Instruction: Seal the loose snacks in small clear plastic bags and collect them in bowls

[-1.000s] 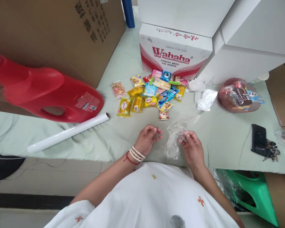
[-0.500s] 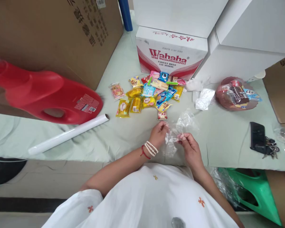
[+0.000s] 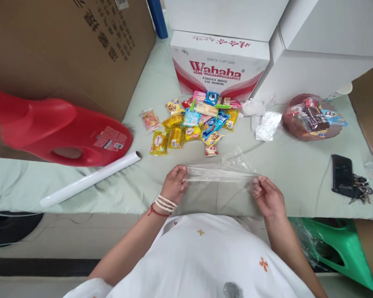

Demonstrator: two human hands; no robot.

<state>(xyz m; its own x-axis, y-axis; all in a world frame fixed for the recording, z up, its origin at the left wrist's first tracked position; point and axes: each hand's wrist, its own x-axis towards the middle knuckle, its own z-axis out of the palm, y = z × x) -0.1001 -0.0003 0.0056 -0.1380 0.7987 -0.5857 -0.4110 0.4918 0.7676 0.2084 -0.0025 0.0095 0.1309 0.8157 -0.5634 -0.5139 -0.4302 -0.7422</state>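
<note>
A clear plastic bag (image 3: 219, 171) is stretched sideways between my hands, just above the table's front part. My left hand (image 3: 175, 181), with a beaded bracelet and a red cord at the wrist, pinches its left end. At the other end my right hand (image 3: 269, 195) grips the film between thumb and fingers. Just beyond the bag lies a small red-and-white snack packet (image 3: 211, 150). Behind that is a pile of wrapped snacks (image 3: 202, 118), among them yellow packs (image 3: 158, 142) at the near left.
Behind the snacks stands a white-and-red water carton (image 3: 220, 68). On the left are a red jug (image 3: 65, 130) and a white tube (image 3: 90, 180). To the right sit a bowl of snacks (image 3: 290, 124), crumpled foil (image 3: 267, 126), a phone (image 3: 342, 174) and keys (image 3: 362, 188).
My hands have moved apart, left one leftward and right one rightward. The bag, bunched up before, is now pulled taut between them. The view has shifted slightly.
</note>
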